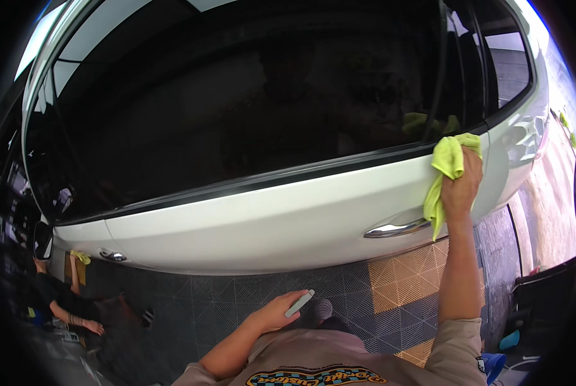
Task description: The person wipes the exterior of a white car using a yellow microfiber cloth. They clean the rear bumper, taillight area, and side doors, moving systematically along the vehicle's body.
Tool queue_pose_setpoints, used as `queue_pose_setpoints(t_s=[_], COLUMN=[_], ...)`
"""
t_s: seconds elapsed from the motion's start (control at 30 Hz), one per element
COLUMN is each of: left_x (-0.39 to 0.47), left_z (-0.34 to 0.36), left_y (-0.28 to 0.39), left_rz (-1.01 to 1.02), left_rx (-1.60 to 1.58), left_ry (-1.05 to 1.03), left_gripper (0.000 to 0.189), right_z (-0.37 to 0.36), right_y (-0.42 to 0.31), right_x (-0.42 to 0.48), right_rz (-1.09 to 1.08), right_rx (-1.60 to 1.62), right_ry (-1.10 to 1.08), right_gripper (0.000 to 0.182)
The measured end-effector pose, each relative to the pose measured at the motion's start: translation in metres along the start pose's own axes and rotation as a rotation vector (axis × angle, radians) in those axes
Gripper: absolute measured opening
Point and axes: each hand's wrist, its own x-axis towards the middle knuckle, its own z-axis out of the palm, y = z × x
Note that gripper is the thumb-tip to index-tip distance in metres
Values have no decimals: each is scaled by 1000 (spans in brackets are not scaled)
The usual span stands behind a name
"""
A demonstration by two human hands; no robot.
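In my right hand [463, 181] is a bunched lime-green microfiber cloth [447, 157]. The hand has it at the upper rear of a white car door [268, 219], by the dark window trim [288, 173]. One tail of the cloth hangs over the end of the chrome door handle [396, 228]. Low in front of my body, apart from the car, my left hand [278, 311] grips a flat pale grey block [299, 303]; what it is exactly cannot be told. Above the trim, the dark tinted window [249, 111] reflects the cloth.
At the left, another person [71, 301] is low beside the car's front, a hand on a yellow cloth [81, 257]. A side mirror [43, 240] juts out there. Dark and orange grid tiles [403, 284] cover the floor. Blue containers [493, 366] stand at lower right.
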Motion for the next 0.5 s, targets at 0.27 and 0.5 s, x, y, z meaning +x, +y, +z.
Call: queue_pose_setpoints(t_s=[0.27, 0.5], left_x=[-80, -154], left_z=[-9, -63], left_y=[-87, -88], left_rz=[47, 79], left_rx=[-56, -38], left_ry=[138, 245], left_gripper=[71, 68], right_z=[21, 37], right_y=[-329, -402], right_x=[-47, -52], right_rz=[-147, -337], right_rx=[343, 295], right_ry=[-224, -216], right_gripper=[37, 30])
